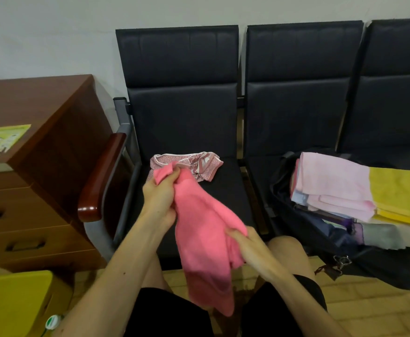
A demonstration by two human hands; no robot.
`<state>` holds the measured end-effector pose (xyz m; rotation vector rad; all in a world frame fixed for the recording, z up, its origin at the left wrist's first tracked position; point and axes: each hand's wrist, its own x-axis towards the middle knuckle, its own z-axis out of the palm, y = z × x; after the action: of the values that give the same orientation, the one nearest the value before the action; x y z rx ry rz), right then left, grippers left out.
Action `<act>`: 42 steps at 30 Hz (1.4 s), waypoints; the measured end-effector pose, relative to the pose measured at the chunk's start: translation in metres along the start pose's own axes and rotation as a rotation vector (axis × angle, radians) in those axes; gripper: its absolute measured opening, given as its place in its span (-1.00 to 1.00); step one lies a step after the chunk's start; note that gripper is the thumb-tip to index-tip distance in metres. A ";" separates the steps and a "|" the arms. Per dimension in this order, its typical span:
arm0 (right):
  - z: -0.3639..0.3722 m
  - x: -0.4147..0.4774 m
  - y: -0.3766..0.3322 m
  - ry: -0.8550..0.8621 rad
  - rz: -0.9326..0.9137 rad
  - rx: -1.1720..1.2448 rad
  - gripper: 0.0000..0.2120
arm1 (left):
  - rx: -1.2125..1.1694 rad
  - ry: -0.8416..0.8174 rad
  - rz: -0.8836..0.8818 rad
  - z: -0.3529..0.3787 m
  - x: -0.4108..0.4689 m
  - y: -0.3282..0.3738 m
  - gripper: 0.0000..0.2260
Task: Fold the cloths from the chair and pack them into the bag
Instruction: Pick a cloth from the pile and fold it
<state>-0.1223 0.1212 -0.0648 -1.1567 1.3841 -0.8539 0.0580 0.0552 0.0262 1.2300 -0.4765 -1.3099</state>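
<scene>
Folded stack [337, 188] fills bag [284, 203] mouth

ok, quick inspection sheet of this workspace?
Surface: black chair seat, patterned cloth lying unfolded on it.
Job's things: pink cloth held up, unfolded; folded cloths stacked in the open bag on the next seat.
Clutter: keyring on the bag.
Hands: left hand grips the pink cloth's top; right hand grips its side.
Cables: nothing seen.
Surroundings: wooden cabinet with green leaflet at left, yellow box near it.
</scene>
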 end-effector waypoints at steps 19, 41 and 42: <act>-0.042 -0.011 -0.111 -0.112 -0.025 0.976 -0.71 | 0.015 -0.533 -0.534 -0.021 -0.022 -0.102 -0.32; -0.037 -0.009 -0.036 -0.004 0.236 1.018 -0.15 | 0.262 -0.748 -0.059 -0.007 -0.030 -0.040 -0.74; -0.031 -0.012 -0.022 -0.037 0.269 1.014 0.05 | 0.197 -0.738 -0.096 -0.003 -0.030 -0.035 -0.76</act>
<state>-0.1494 0.1229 -0.0355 -0.1976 0.8341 -1.1204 0.0363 0.0906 0.0051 0.8976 -1.0995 -1.8243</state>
